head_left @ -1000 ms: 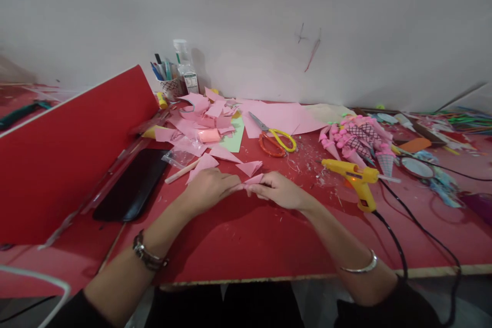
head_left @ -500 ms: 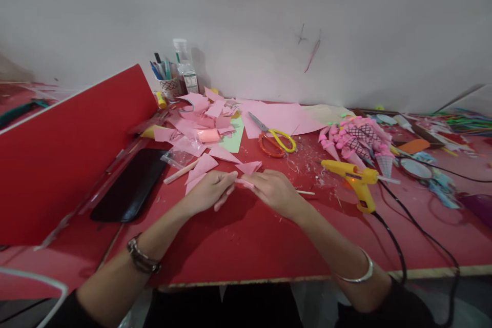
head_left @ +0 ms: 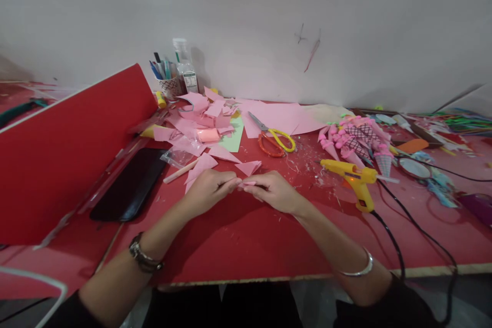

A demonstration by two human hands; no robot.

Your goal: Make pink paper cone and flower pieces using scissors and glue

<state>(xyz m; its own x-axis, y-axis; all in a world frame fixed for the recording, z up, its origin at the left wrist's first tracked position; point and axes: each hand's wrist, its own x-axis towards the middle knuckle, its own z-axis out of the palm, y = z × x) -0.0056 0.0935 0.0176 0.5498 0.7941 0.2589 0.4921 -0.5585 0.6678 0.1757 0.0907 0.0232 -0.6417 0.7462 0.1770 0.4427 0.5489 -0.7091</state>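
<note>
My left hand (head_left: pixel 210 188) and my right hand (head_left: pixel 273 192) meet over the front middle of the red table. A small piece of pink paper (head_left: pixel 249 183) is pinched between their fingertips, mostly covered by the fingers, and it looks rolled or folded. Just beyond my right fingers lies a pink paper triangle (head_left: pixel 249 168). More pink paper pieces (head_left: pixel 203 165) sit behind my left hand, close to a pale pink rolled stick (head_left: pixel 180 171). Scissors (head_left: pixel 271 136) with one red and one yellow handle rest farther back.
A yellow glue gun (head_left: pixel 355 179) with a black cord lies at right, before a pile of pink paper cones (head_left: pixel 359 136). To the left are a black phone-like slab (head_left: pixel 130 184) and a leaning red board (head_left: pixel 77 148). A pen cup (head_left: pixel 168 84) stands behind.
My left fingertips have closed in on the pink paper beside my right fingers. A pale stick end that showed beside my right wrist is out of sight.
</note>
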